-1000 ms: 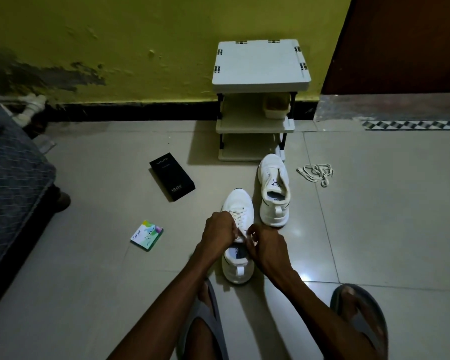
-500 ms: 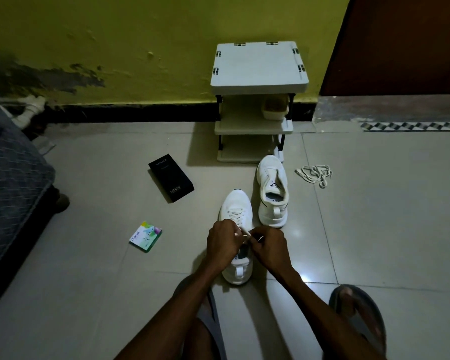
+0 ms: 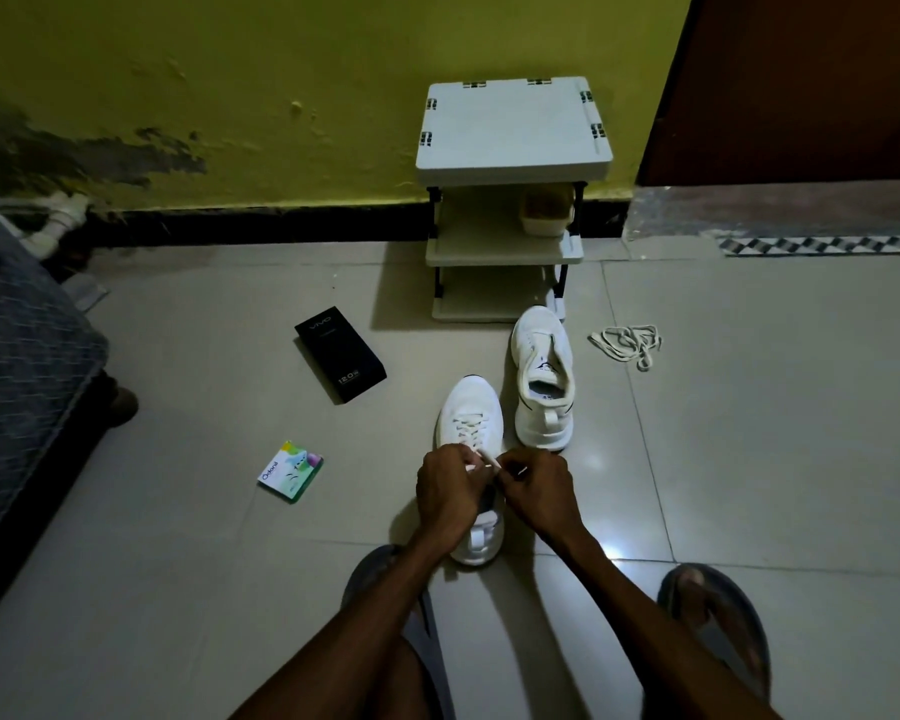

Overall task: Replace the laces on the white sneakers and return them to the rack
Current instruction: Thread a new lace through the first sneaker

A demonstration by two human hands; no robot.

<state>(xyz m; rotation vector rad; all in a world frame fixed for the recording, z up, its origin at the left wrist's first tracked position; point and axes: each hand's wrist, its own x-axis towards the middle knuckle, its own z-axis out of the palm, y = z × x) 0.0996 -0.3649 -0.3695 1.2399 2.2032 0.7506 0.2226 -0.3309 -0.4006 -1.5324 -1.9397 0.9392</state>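
Over the near sneaker [image 3: 470, 407] on the floor tiles, the left hand [image 3: 450, 492] and right hand [image 3: 540, 494] each pinch an end of its lace [image 3: 488, 460] with curled fingers. Beyond stands the unlaced sneaker [image 3: 541, 379], the loose laces [image 3: 627, 343] beside it, then the rack [image 3: 510, 128].

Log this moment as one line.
step: lacing near sneaker | left hand: pinches lace | right hand: pinches lace | far sneaker: by rack | loose laces: on floor
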